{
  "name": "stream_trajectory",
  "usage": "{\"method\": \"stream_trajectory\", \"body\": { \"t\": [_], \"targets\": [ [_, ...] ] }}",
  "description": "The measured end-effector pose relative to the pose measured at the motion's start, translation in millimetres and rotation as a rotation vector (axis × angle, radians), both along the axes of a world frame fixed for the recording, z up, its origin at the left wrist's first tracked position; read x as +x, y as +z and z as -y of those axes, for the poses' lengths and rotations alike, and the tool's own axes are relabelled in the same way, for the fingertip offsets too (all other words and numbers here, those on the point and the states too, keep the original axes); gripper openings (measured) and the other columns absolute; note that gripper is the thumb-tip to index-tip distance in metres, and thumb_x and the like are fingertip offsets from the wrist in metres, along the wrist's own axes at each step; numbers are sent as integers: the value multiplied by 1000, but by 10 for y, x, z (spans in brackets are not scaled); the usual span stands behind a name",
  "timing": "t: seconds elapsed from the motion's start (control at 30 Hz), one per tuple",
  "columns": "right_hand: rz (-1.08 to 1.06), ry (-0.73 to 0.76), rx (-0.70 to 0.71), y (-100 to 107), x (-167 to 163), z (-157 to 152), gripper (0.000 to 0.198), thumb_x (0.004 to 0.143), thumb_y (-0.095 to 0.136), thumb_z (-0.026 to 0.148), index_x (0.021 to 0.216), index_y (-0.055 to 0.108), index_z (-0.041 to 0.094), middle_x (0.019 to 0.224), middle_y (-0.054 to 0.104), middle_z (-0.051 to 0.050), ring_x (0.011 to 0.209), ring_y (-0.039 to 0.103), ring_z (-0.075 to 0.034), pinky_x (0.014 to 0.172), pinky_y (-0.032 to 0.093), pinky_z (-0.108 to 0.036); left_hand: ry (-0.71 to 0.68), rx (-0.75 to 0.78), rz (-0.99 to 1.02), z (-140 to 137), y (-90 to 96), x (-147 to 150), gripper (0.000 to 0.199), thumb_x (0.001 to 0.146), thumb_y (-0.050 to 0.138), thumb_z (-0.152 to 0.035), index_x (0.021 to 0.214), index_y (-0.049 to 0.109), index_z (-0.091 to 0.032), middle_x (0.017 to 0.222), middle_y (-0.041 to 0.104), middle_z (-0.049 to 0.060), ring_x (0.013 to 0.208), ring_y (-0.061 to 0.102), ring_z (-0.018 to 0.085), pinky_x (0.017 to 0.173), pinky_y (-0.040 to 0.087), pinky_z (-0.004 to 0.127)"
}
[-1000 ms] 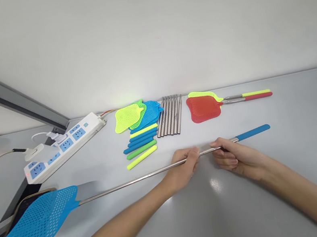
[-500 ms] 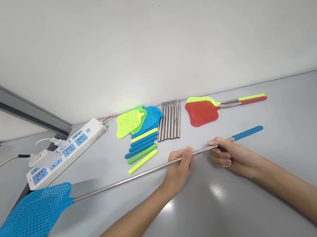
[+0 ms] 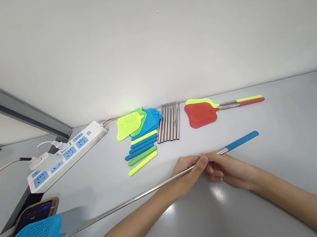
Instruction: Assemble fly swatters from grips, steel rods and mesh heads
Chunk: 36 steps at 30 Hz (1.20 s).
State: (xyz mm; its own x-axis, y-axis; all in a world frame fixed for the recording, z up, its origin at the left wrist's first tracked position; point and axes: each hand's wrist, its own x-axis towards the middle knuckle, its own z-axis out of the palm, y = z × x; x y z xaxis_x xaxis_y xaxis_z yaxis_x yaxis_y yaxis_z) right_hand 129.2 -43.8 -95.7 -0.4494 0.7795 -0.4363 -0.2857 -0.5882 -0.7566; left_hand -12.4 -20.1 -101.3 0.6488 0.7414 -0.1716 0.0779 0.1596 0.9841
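A fly swatter (image 3: 147, 194) with an extended metal rod, a blue mesh head and a blue grip slants across the table in both my hands. My left hand (image 3: 190, 174) is closed round the rod, thumb along the top. Right beside it, my right hand (image 3: 220, 166) pinches the rod just short of the blue grip; the two hands touch or nearly touch. The blue head hangs at the lower left, partly cut off by the frame. Behind my hands lie a red fly swatter (image 3: 202, 114) and a yellow fly swatter (image 3: 249, 98), rods short.
Loose mesh heads (image 3: 129, 125) in yellow, green and blue overlap near the wall. Beside them lie several metal rods (image 3: 170, 124) and several coloured grips (image 3: 143, 163). At left are a power strip (image 3: 69, 154) with plugs and a phone (image 3: 36, 211) under the swatter head.
My left hand has slid right along the rod, up to my right hand. The swatter's head has swung down toward me, uncovering the phone. The view has shifted slightly.
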Motion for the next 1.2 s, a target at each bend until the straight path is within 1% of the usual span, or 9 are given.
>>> {"method": "stream_trajectory", "body": {
  "t": [0.1,0.17,0.37,0.47,0.57,0.7,0.93,1.07,1.2],
  "targets": [
    [-19,-33,-2,-26,-7,-2,32,77,44,29,47,42,17,39,23,6,43,24,-8,45,19,-24,7,-21,-30,0,12,-1,45,82,34,-46,61,58,-13,42,40,-4,40,29,8,42,23,20],
    [-27,-64,-4,-38,-12,4,31,76,42,26,46,40,17,41,20,7,43,23,-8,45,18,-24,16,-18,-37,-1,9,-3,45,82,34,-44,58,57,-14,40,36,-5,40,28,8,43,24,21],
    [-46,-108,-49,-38,-64,56,34,75,43,26,45,31,17,44,20,6,45,22,-8,47,20,-25,67,-3,-58,21,-9,-6,45,82,34,-40,45,42,-16,40,34,-4,41,28,8,43,23,22],
    [-52,-119,-75,-29,-78,69,35,76,43,28,45,29,18,45,19,6,45,22,-8,47,20,-25,102,11,-74,36,-23,-4,46,82,33,-39,42,34,-17,40,32,-4,41,28,8,42,21,23],
    [-20,-110,-102,-15,-55,60,37,76,45,31,46,27,18,46,18,6,46,20,-9,46,19,-26,129,-15,-87,39,-42,3,44,82,33,-37,43,30,-17,40,27,-5,42,24,7,43,20,24],
    [52,-95,-130,18,7,25,38,76,47,33,47,26,18,48,17,6,46,18,-8,46,16,-26,137,-27,-97,26,-53,8,44,83,33,-39,44,28,-17,42,24,-5,43,22,7,43,17,24],
    [109,-128,-153,95,94,-46,38,74,47,30,45,25,18,46,19,5,44,17,-8,44,16,-27,159,-64,-74,-8,-45,-8,46,82,33,-44,44,27,-17,41,24,-5,41,23,7,43,17,25],
    [102,-162,-157,83,155,-97,37,74,47,30,44,28,18,46,19,6,43,16,-8,43,16,-26,223,-104,-40,-29,-80,-10,45,81,36,-43,45,25,-18,40,21,-6,39,22,6,42,16,25],
    [75,-176,-145,39,213,-136,37,74,47,30,44,30,18,46,18,6,43,16,-8,43,16,-26,318,-82,-11,-36,-108,-14,44,82,36,-38,45,23,-18,39,22,-6,39,22,6,42,17,25]
  ]
}}
